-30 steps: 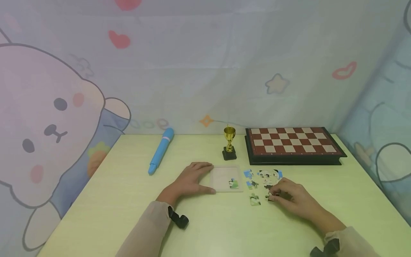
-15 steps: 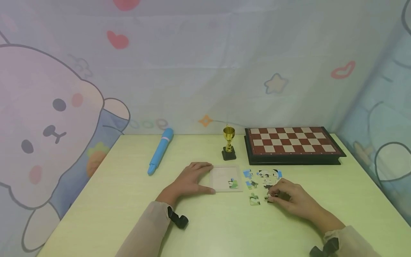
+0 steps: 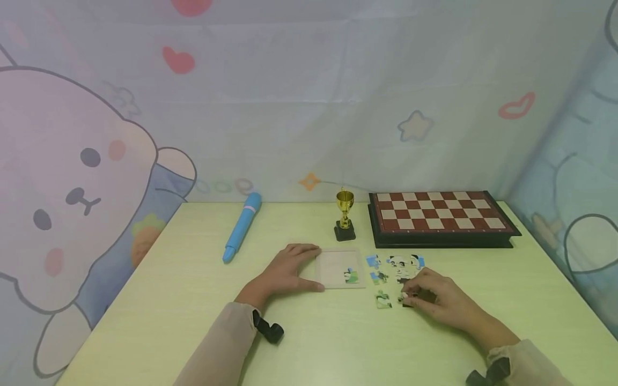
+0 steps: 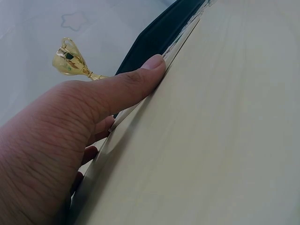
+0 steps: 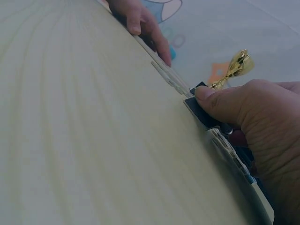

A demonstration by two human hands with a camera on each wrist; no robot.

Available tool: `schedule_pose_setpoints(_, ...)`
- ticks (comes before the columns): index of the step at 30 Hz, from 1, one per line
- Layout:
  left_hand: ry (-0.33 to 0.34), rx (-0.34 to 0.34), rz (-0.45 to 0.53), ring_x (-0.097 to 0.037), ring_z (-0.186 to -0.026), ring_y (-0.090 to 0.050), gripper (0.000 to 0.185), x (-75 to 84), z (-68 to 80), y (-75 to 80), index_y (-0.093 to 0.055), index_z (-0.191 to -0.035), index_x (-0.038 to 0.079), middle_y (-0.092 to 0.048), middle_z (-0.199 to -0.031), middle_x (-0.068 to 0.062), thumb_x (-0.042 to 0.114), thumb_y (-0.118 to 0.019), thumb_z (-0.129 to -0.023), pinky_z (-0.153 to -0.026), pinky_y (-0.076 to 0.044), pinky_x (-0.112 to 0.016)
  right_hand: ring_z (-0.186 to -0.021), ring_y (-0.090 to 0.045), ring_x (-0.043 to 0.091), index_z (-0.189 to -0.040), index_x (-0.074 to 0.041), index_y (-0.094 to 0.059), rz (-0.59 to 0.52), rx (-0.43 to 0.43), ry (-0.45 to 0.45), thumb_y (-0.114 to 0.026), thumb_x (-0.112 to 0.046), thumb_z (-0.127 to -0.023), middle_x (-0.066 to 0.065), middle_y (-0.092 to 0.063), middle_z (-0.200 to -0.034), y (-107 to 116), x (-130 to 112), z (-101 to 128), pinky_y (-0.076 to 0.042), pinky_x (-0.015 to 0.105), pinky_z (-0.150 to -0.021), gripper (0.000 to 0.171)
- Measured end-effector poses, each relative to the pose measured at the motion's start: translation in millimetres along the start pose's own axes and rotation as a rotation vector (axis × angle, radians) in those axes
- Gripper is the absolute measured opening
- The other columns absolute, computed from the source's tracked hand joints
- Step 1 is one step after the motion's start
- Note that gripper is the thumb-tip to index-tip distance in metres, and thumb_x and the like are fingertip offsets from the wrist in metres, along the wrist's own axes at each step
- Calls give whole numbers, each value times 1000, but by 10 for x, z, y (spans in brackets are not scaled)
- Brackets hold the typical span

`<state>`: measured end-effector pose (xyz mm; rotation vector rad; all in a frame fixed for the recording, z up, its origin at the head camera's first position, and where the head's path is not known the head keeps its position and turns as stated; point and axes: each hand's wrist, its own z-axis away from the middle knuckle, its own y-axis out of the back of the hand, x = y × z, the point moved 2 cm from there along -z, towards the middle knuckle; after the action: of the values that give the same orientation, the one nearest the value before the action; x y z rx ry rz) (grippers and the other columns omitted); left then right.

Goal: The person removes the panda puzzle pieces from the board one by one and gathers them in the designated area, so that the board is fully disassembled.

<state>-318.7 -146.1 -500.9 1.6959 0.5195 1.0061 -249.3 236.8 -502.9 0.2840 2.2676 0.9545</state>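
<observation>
Right hand [image 3: 436, 300] pinches a puzzle piece [image 3: 407, 298] on the table [image 3: 193, 300], just right of the tray [image 3: 338, 268] the left hand [image 3: 285, 273] steadies with relaxed fingers.

To do it well, the piece likely wants lifting clear of the loose pieces [image 3: 393, 268] beside it, then turning to match the one piece [image 3: 351, 276] already seated in the tray while the left keeps the frame from sliding. No brand, label or writing is legible.

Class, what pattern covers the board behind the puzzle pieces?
Red-brown and cream checks on the board, clearest in the head view.
</observation>
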Motion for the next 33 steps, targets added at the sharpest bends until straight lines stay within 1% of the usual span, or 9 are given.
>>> schedule_pose_setpoints(5,1,2,-5,-16,-144,-31,99,6,2,0,-43,-154,25,-38,-156,10,80,-65,-75,-117,-25,-45,-90,-53,4,-104,-23,-73,69,0,13,-84,-10,-82,-15,-67,-100,5,0,-26,-46,21,-74,28)
schedule_pose_setpoints(7,1,2,-6,-16,-144,-31,99,6,4,0,-43,-154,25,-38,-156,10,80,-65,-75,-117,-25,-45,-93,-52,4,-103,-23,-74,82,0,13,-84,-12,-82,-16,-68,-100,5,4,-34,-45,21,-76,26)
schedule_pose_setpoints(12,-2,5,-8,-17,-144,-31,98,1,13,-4,-44,-154,24,-39,-156,10,79,-65,-76,-117,-26,-46,-91,-49,3,-102,-26,-74,91,-10,32,-83,-14,-83,-17,-67,-100,-7,30,-37,-40,20,-75,24)
schedule_pose_setpoints(17,-6,10,-7,-18,-143,-32,98,-6,10,-7,-44,-154,24,-39,-156,9,79,-65,-76,-117,-26,-47,-91,-47,1,-101,-29,-74,113,-19,38,-83,-17,-84,-19,-66,-101,-16,47,-37,-37,18,-75,23)
schedule_pose_setpoints(25,-2,6,-15,-16,-144,-31,99,-15,-6,-15,-43,-154,25,-37,-157,12,82,-63,-75,-117,-25,-44,-90,-47,3,-101,-28,-74,111,-6,65,-83,-14,-84,-17,-66,-100,0,29,-45,-37,19,-76,24)
schedule_pose_setpoints(33,0,8,-3,-15,-144,-30,99,-6,-6,-14,-43,-154,25,-38,-156,11,80,-65,-75,-118,-24,-44,-95,-50,2,-101,-28,-74,104,-10,30,-81,-13,-85,-20,-66,-101,-9,56,-33,-41,21,-79,23)
